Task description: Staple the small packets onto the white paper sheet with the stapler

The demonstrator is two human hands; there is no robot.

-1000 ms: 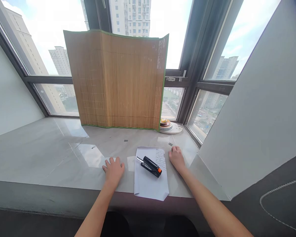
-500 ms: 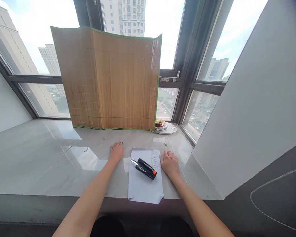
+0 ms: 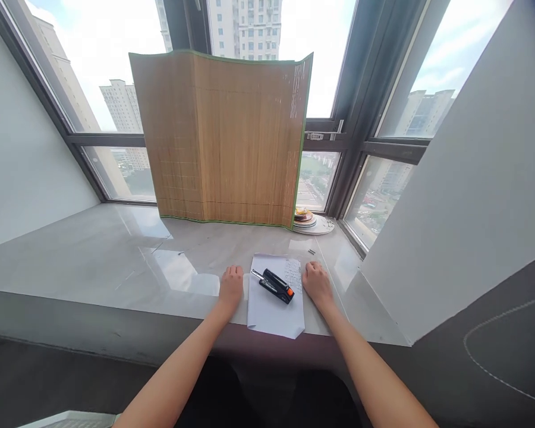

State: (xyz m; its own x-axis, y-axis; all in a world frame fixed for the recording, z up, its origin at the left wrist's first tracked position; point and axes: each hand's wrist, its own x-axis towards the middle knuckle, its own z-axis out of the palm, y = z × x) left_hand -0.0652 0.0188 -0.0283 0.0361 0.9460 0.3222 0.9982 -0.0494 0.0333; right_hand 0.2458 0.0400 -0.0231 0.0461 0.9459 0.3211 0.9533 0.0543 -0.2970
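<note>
A black stapler [image 3: 274,285] with an orange part lies aslant on white sheets of paper [image 3: 274,318], its silver strip sticking out at the upper left. Just left of the paper my left hand [image 3: 232,284] rests on the sill, fingers curled in; whatever may be inside is hidden. My right hand [image 3: 316,280] lies closed in a loose fist by the paper's right edge, with nothing seen in it. Beyond it are small metallic pieces, like staple strips [image 3: 311,251]. Handwriting-like marks cover the paper's upper right corner.
A bamboo mat [image 3: 245,137] with green edging stands against the window. Stacked plates [image 3: 314,224] sit at its right foot. The pale stone sill [image 3: 116,255] ends at a front edge near my forearms. A white slanting wall [image 3: 446,196] borders the right.
My left hand has drawn back toward me and curled; the small dark piece at its fingertips is out of sight. My view has turned slightly left. The stapler and paper stay put.
</note>
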